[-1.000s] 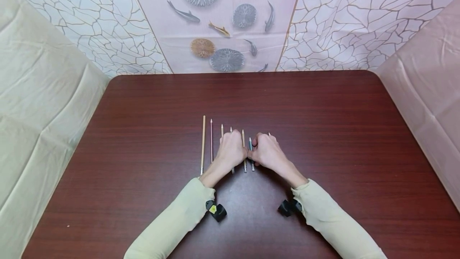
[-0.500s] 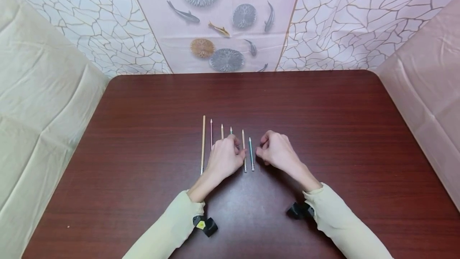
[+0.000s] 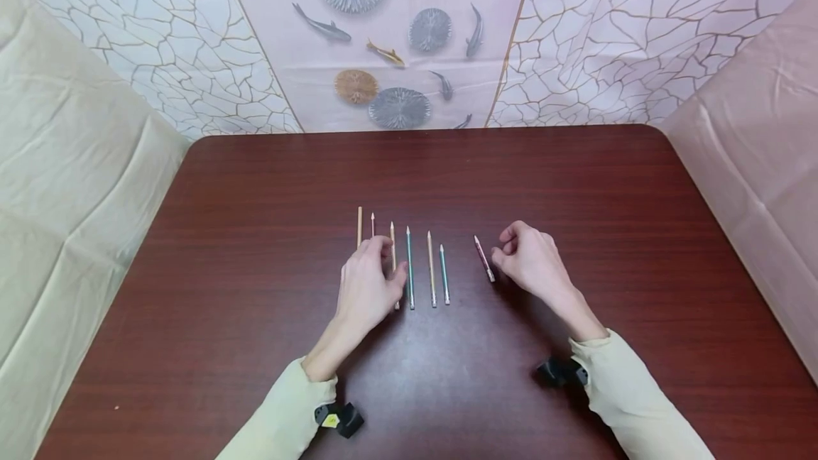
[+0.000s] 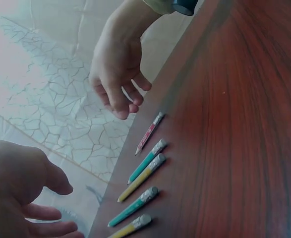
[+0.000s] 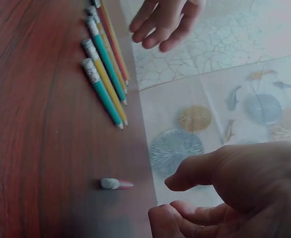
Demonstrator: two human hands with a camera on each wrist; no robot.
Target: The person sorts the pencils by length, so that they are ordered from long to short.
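My left hand (image 3: 367,282) hovers over the left pencils with loosely bent fingers, holding nothing. Partly hidden beneath it are a long yellow pencil (image 3: 360,226), a dark red pencil (image 3: 373,222) and another yellow pencil (image 3: 393,254). To its right lie a green pencil (image 3: 410,268), a yellow pencil (image 3: 431,272) and a shorter green pencil (image 3: 444,275), roughly parallel with tips pointing away. A short red pencil (image 3: 483,259) lies apart, slightly tilted. Just right of it is my right hand (image 3: 533,261); in the right wrist view thumb and fingers are spread, with nothing between them.
The dark red wooden table (image 3: 594,183) has rounded far corners. Behind it hangs a patterned cloth (image 3: 422,62), with plain pale cloths (image 3: 70,197) at the sides. A black wrist camera (image 3: 339,419) is strapped to each forearm.
Both hands were close together over the right pencils and have moved apart. My left hand shifted left along the row; my right hand moved right, uncovering the short red pencil.
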